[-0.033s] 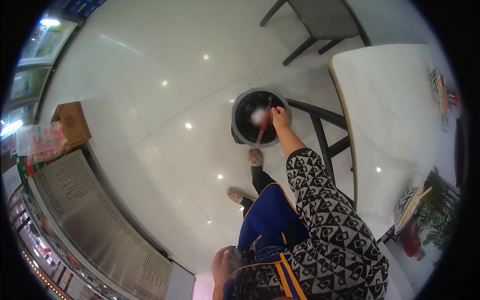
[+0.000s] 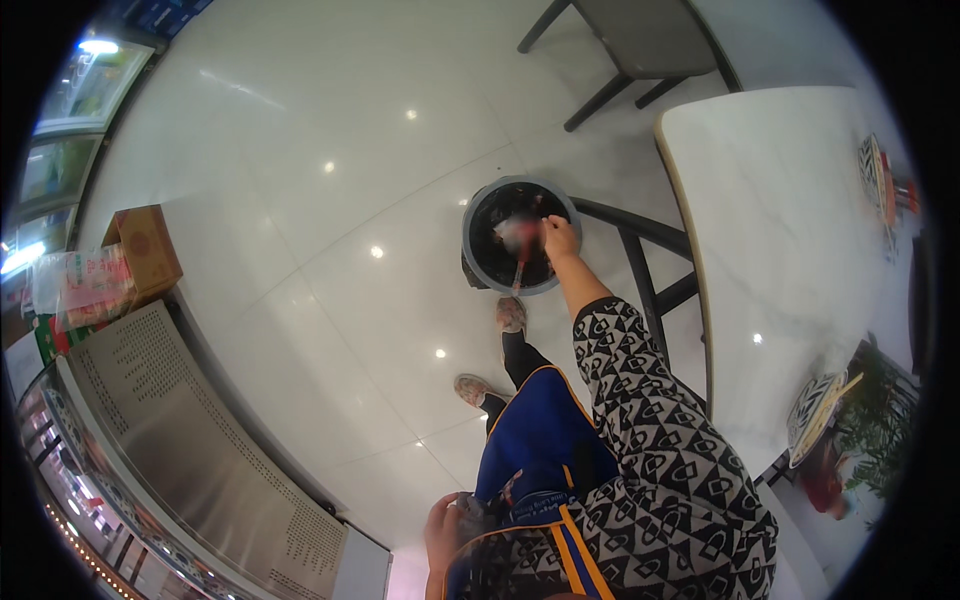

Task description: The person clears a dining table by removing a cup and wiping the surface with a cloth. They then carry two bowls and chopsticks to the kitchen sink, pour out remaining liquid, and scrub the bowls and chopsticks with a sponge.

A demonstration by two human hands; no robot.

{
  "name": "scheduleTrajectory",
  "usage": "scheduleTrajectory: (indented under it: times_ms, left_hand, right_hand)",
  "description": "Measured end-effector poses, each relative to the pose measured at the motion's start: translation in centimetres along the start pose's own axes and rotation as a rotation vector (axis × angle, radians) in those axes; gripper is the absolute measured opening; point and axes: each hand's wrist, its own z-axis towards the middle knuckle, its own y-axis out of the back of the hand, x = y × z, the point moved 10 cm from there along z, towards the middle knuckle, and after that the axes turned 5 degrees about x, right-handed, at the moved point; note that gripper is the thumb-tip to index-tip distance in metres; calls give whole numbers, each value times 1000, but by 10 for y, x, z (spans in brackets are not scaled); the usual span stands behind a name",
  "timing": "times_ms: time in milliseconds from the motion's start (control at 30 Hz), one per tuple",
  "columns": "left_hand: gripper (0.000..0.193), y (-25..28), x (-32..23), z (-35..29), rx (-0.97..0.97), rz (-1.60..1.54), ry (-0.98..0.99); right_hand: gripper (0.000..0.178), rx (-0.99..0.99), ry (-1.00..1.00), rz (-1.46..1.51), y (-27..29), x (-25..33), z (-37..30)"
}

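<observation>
My right hand (image 2: pixel 561 240) reaches over the right rim of a round grey trash bin (image 2: pixel 470 250) with a black lining. Its fingers are closed at one end of a thin red strip (image 2: pixel 528 240), smeared by motion, whose kind I cannot make out. A blurred whitish thing (image 2: pixel 507 232) shows beside the strip, against the bin's dark inside. Low in the view, my left hand (image 2: pixel 441 527) is by my waist, fingers curled round something dark grey and blurred (image 2: pixel 475 510). A blue apron (image 2: pixel 540 430) with orange edging hangs in front of me.
A white marble-look table (image 2: pixel 780 220) on black legs stands right of the bin. A grey chair (image 2: pixel 650 40) is farther off. A perforated metal counter (image 2: pixel 210 430) runs along the left, with a cardboard box (image 2: pixel 148 250) and plastic bags (image 2: pixel 85 285) at its far end.
The red strip has shifted and now looks shorter and more blurred, its upper part no longer reaching above my fingers. The whitish thing has moved slightly left. Both hands stay almost in place.
</observation>
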Motion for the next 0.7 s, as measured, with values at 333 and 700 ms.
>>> scheduleTrajectory:
  times_ms: [333,700]
  left_hand:
    - [31,-15,-39,-20,36,76,-154]
    - [41,-77,-78,-86,552,-319,-499]
  right_hand:
    - [20,333,-43,-18,-12,-38,-64]
    - [47,1330,362,778,130,83,-458]
